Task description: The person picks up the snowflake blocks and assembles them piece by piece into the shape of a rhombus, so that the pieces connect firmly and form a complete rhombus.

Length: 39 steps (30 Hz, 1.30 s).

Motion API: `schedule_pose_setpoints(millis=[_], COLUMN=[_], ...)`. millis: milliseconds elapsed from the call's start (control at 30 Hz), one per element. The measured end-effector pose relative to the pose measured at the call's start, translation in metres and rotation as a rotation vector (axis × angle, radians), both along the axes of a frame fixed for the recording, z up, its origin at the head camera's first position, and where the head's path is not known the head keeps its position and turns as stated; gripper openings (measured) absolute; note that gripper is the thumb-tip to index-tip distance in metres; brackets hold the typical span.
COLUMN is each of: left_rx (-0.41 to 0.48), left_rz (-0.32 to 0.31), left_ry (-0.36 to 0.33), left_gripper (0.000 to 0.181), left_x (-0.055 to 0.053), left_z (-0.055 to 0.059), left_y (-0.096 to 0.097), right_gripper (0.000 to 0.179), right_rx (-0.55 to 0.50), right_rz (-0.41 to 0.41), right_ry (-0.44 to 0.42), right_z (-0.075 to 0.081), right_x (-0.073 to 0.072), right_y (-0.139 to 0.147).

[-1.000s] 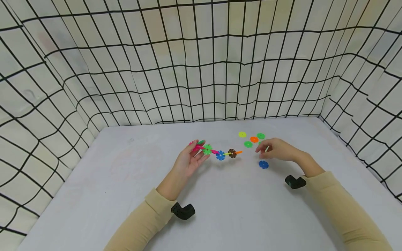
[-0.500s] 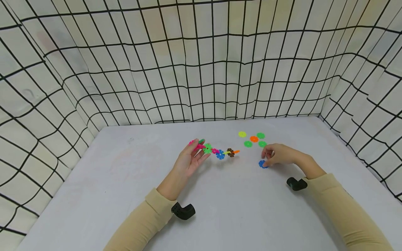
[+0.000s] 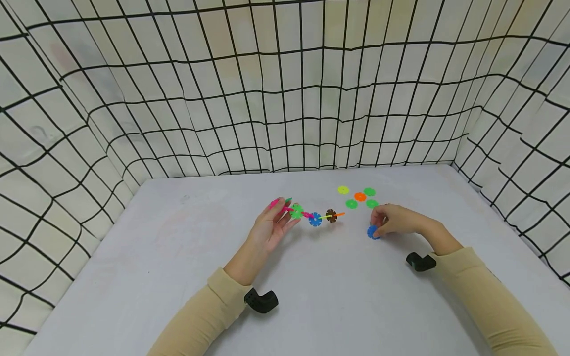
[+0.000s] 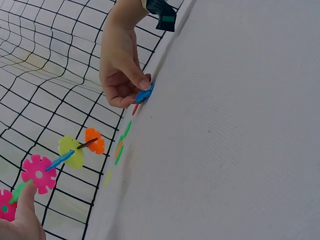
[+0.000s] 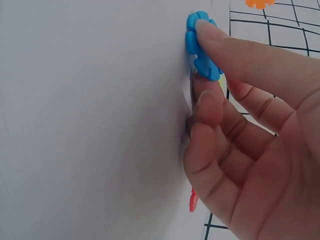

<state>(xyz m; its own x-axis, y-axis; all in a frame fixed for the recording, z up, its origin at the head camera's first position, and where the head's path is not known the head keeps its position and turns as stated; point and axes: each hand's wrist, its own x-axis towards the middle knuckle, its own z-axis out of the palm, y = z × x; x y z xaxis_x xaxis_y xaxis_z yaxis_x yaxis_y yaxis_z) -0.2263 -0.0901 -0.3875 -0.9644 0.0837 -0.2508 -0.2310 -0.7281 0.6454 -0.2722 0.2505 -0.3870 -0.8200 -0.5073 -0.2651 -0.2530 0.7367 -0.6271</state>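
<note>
A chain of slotted plastic discs in pink, green, blue, yellow, brown and orange hangs out to the right from my left hand (image 3: 269, 230), which pinches its pink and green end. In the left wrist view, a pink disc (image 4: 31, 172) of that chain sits just beyond the thumb. My right hand (image 3: 395, 219) pinches a loose blue disc (image 3: 371, 232) between thumb and fingers, low over the table. Seen from the right wrist, this blue disc (image 5: 209, 67) stands tilted on edge, the thumb across its face.
Behind the right hand lie a yellow disc (image 3: 343, 190), an orange disc (image 3: 359, 197) and several green discs (image 3: 351, 203). A red disc (image 5: 193, 201) shows beside the right hand in its wrist view. Black netting (image 3: 303, 99) rises behind the white table (image 3: 329, 296) and along its sides.
My right hand has moved from beside the green discs toward me to the blue disc, then taken hold of it and tipped it up. The left hand and chain have barely shifted.
</note>
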Motion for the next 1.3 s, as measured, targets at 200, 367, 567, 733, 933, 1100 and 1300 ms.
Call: schedule_pose_setpoints(millis=[200,367,567,733,933,1100,1300], left_rx=[0.005,0.002,-0.02,-0.028,-0.042,-0.043,-0.038], left_rz=[-0.003,-0.012,-0.011,-0.02,-0.022,-0.041,-0.061], left_ry=[0.005,0.011,-0.002,0.016,0.013,0.025,0.043], left_gripper=[0.004,0.007,0.007,0.007,0.007,0.005,0.007], left_x=[0.001,0.002,0.003,0.003,0.004,0.004,0.004], left_z=[-0.001,-0.001,0.0,-0.001,-0.003,-0.005,-0.006], left_y=[0.0,0.001,0.003,0.005,0.006,0.008,0.013], right_gripper=[0.019,0.016,0.024,0.027,0.027,0.029,0.027], right_rx=[-0.075,-0.12,-0.19,-0.281,-0.397,-0.472,-0.544], right_rz=[-0.006,-0.036,-0.105,-0.186,-0.239,-0.246,-0.23], right_ry=[-0.016,0.02,0.127,0.186,0.192,0.215,0.227], right_z=[0.002,0.005,0.011,0.018,0.021,0.023,0.03], right_x=[0.001,0.002,0.004,0.006,0.007,0.006,0.007], right_y=[0.002,0.003,-0.005,-0.015,-0.028,-0.048,-0.079])
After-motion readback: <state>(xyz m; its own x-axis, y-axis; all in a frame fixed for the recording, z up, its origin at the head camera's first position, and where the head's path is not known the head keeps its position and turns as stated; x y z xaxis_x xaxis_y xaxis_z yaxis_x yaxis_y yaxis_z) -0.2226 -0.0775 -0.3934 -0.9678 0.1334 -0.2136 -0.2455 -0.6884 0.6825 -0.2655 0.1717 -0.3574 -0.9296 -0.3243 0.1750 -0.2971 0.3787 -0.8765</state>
